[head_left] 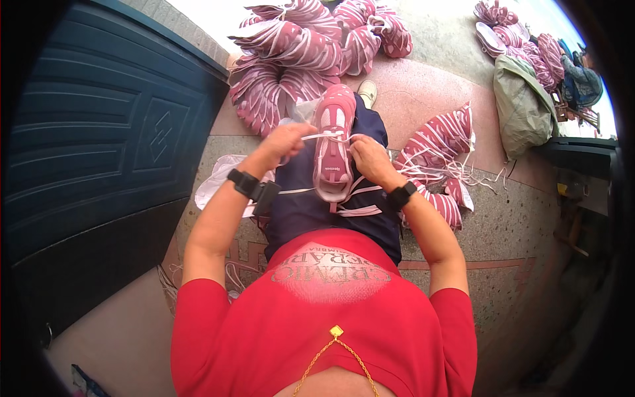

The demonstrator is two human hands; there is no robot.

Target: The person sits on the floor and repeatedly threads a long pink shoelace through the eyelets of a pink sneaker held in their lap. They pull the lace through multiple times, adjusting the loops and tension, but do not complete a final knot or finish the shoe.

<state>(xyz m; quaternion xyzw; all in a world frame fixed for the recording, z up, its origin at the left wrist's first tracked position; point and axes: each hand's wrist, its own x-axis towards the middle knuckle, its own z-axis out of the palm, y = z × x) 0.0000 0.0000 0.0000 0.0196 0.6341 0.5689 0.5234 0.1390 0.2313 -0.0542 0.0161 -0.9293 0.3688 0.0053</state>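
Seated on the floor, I pinch the white lace (322, 136) with left hand (286, 140) and right hand (368, 155), best drawn evenly across the pink shoe (333, 142) on my lap

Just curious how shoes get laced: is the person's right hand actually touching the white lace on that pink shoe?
Touching. The head view shows the right hand pinching the white lace where it crosses the pink shoe on the lap.
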